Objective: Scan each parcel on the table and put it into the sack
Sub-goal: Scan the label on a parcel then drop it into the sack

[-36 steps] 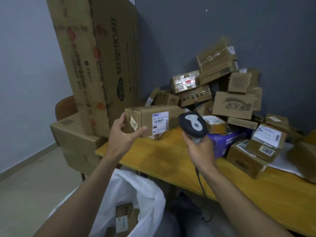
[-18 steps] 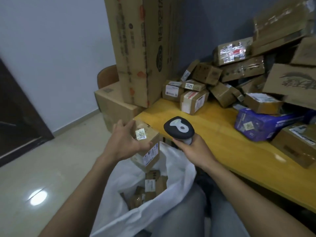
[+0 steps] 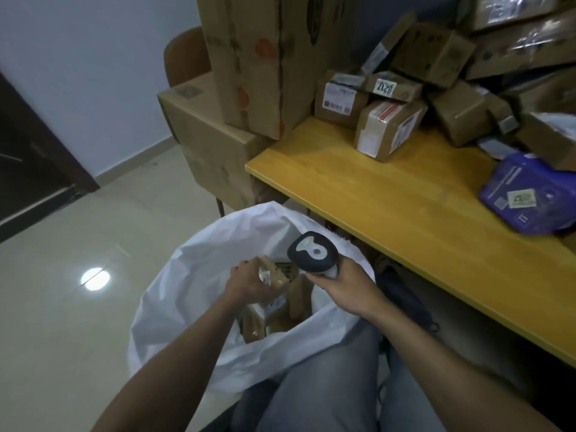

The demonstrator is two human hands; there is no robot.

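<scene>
My left hand grips a small brown cardboard parcel inside the mouth of the white sack, which stands open on the floor between my knees and the table. Other cardboard parcels lie in the sack below it. My right hand holds the dark handheld scanner just above the sack's right rim. More brown parcels are piled at the back of the yellow table, along with a purple bagged parcel.
A tall cardboard carton leans against the wall at the table's left end, standing on a big box with a chair behind it. A dark door is at the far left. Tiled floor lies left of the sack.
My left hand has carried the small parcel from the table, over the sack, and down into its mouth. My right hand with the scanner has dropped toward the sack rim.
</scene>
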